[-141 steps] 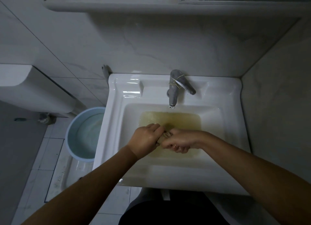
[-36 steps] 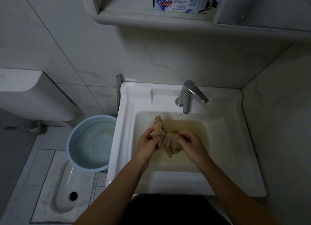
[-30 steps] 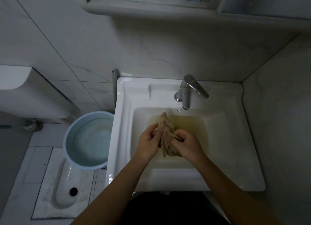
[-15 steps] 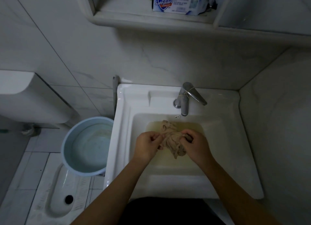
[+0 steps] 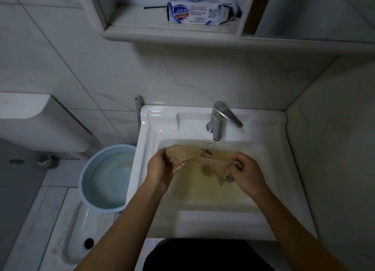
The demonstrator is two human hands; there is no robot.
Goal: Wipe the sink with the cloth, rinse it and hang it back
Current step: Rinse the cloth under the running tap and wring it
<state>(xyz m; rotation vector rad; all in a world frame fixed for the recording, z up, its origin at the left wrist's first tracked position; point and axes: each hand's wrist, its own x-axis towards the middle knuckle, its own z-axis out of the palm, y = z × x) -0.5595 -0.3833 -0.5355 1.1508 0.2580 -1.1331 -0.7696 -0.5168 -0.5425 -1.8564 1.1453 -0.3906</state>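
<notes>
A wet beige cloth [image 5: 199,161] is stretched between my two hands above the white sink [image 5: 148,132], whose basin holds murky yellowish water. My left hand [image 5: 162,169] grips the cloth's left end near the basin's left wall. My right hand [image 5: 246,172] grips the bunched right end, fingers curled round it. The cloth's middle sags towards the water. The metal tap [image 5: 218,120] stands at the back of the sink, just beyond the cloth; no water runs from it.
A light blue bucket [image 5: 105,177] with water stands on the floor left of the sink, beside a squat toilet pan [image 5: 77,236]. A white cistern [image 5: 38,124] hangs at the left. Soap boxes [image 5: 194,13] sit on the shelf above. Tiled walls close in behind and at the right.
The cloth was bunched between my hands close together. My hands have now moved apart, pulling the cloth out lengthways over the water.
</notes>
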